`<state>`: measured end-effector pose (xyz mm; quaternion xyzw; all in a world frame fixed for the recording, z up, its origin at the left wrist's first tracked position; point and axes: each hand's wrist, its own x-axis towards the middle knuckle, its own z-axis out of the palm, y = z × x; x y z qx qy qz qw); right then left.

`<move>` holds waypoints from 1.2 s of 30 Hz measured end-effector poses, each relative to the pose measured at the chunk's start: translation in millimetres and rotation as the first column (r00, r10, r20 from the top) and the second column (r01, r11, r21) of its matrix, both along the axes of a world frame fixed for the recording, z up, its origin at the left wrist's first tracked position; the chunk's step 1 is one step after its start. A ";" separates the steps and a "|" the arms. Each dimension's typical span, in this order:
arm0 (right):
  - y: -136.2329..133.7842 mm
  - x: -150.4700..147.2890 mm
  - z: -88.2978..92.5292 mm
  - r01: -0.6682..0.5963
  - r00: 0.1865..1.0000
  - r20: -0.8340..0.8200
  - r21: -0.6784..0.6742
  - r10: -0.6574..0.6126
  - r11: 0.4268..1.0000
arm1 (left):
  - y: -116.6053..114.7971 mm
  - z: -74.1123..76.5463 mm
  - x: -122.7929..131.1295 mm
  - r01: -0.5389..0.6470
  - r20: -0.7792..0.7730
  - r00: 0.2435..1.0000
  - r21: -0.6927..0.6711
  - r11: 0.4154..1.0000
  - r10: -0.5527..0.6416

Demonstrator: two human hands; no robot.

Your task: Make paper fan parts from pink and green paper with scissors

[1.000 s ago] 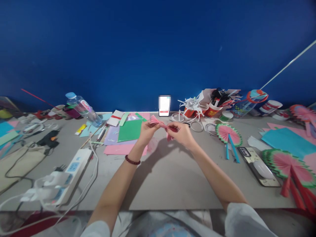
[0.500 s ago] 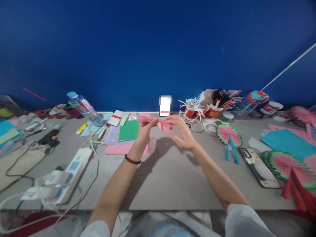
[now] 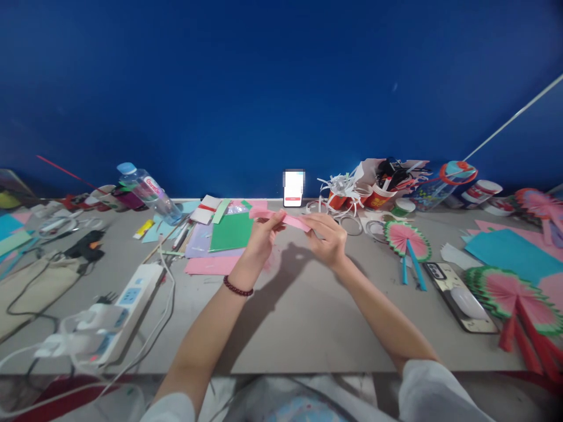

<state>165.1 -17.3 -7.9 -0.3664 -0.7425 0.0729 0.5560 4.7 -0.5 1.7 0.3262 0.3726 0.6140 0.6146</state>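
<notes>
A folded strip of pink paper [image 3: 295,222] is held up between my hands above the middle of the table. My left hand [image 3: 264,230], with a dark beaded bracelet on the wrist, pinches it near its middle, and the left end sticks out past the fingers. At the right end, my right hand [image 3: 326,235] has its thumb and fingers closed on the paper. Behind the strip a lit phone [image 3: 293,189] stands upright against the blue wall. Just left of my left hand lie a green sheet [image 3: 231,232] and a pink sheet [image 3: 213,265].
To the left are a power strip [image 3: 132,305] with cables and a leaning plastic bottle [image 3: 152,190]. Cups of paper shreds [image 3: 341,190] and pens stand at the back right. Watermelon-patterned paper fans [image 3: 408,239] and a phone [image 3: 448,293] under a mouse lie right.
The pink paper was fanned out like a bow and is now pressed into a narrow strip. My right hand has gone from spread fingers to a closed grip on its right end.
</notes>
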 end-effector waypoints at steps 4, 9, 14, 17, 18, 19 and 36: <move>3.5 3.6 7.4 -0.079 0.997 -0.033 -0.081 0.076 0.994 | 3.6 -3.3 -3.9 -0.032 -0.016 0.999 -0.010 0.999 0.032; 6.5 14.1 15.0 -0.307 0.950 -0.134 -0.237 0.282 0.922 | 2.9 -5.4 -6.5 -0.167 -0.241 0.949 0.161 0.973 0.203; 1.7 8.4 20.6 -0.187 0.982 -0.085 -0.439 0.166 0.879 | -2.1 -2.9 -4.7 -0.090 -0.476 0.846 0.315 0.945 0.239; -1.0 3.1 21.6 -0.172 0.985 -0.066 -0.479 0.160 0.861 | -1.5 -3.2 -3.9 -0.083 -0.473 0.853 0.292 0.953 0.219; -1.1 2.3 21.5 -0.180 0.984 -0.077 -0.483 0.164 0.857 | -0.4 -4.0 -4.1 -0.084 -0.451 0.870 0.267 0.960 0.201; -0.7 2.2 21.3 -0.188 0.982 -0.088 -0.489 0.167 0.852 | 1.0 -4.9 -4.4 -0.080 -0.429 0.885 0.239 0.968 0.179; 4.8 2.1 16.8 -0.279 0.957 -0.228 -0.556 0.179 0.783 | 3.0 -0.6 -8.9 0.066 -0.255 0.967 0.158 0.985 -0.024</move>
